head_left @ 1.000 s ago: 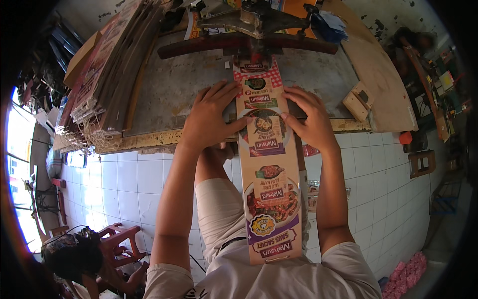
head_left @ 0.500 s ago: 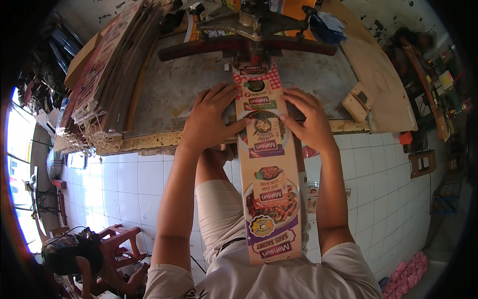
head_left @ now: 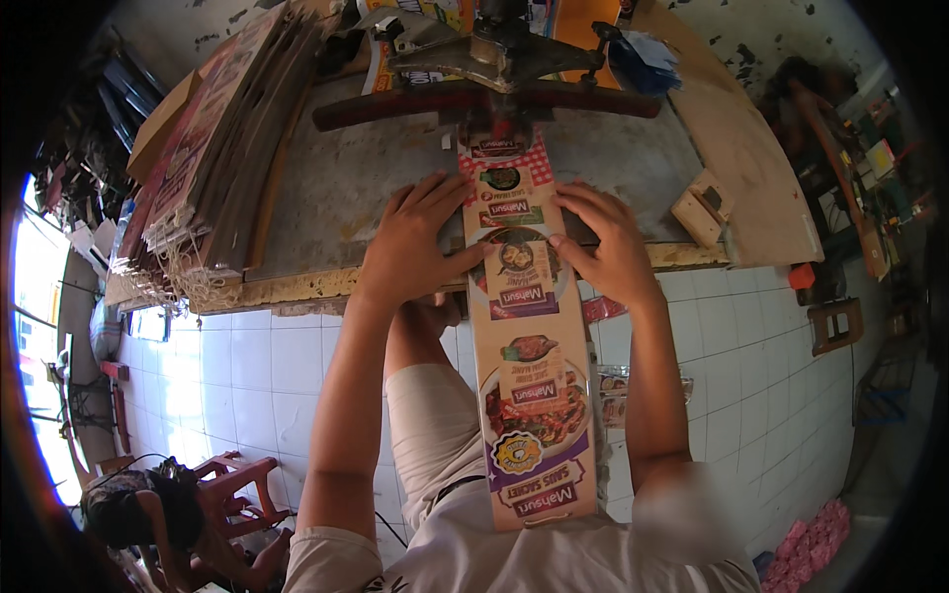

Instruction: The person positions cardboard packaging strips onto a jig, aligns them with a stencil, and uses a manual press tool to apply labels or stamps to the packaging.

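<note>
At centre, printed strip (head_left: pixel 531 329), perhaps cardboard

Daylight (head_left: pixel 38 257) is brightening a white square-tiled floor (head_left: pixel 247 346) at left; a red plastic stool (head_left: pixel 222 482) is standing there; a pale, dark-blotched wall (head_left: pixel 776 30) is rising behind.

The long printed strip (head_left: pixel 514 329) looks like smooth card with a faint sheen. Under it the desk (head_left: pixel 331 183) has a dull grey top, scuffed and blotched, its front edge (head_left: pixel 297 288) rough with chipped yellowish paint. I see worn dark metal on the clamp-like frame (head_left: pixel 489 57), matt pale wood in the small block (head_left: pixel 698 214), glossy white floor tiles (head_left: pixel 247 366) and matt cloth shorts (head_left: pixel 435 415).
</note>
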Demonstrator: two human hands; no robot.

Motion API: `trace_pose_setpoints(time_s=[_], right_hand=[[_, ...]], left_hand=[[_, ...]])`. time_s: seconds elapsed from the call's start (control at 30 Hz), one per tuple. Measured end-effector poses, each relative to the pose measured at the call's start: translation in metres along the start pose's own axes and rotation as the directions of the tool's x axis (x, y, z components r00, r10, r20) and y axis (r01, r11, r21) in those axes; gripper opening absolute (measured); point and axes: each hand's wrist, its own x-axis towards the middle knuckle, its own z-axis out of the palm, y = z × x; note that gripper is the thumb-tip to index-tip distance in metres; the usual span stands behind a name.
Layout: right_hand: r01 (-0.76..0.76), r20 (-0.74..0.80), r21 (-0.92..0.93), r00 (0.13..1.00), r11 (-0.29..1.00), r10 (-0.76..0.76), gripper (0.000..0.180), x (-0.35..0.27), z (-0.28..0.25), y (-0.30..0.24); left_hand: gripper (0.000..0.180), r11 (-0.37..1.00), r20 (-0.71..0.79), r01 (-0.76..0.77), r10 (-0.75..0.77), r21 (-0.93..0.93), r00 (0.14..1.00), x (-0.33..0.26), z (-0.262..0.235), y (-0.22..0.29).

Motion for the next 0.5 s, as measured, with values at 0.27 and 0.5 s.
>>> trace_pose_setpoints(time_s=[0.27,0.5], right_hand=[[0.042,-0.164,-0.005,0.986,0.999,-0.042,0.043,-0.007,-0.004,0.003],[-0.306,-0.494,-0.322,0.862,0.896,0.116,0.043,-0.047,-0.065,0.029]], left_hand=[[0.080,1.000,-0.007,0.010,-0.010,-0.026,1.000,0.001,-0.004,0.004],[0.078,0.997,0.005,0.030,-0.030,-0.069,1.000,0.000,-0.009,0.007]])
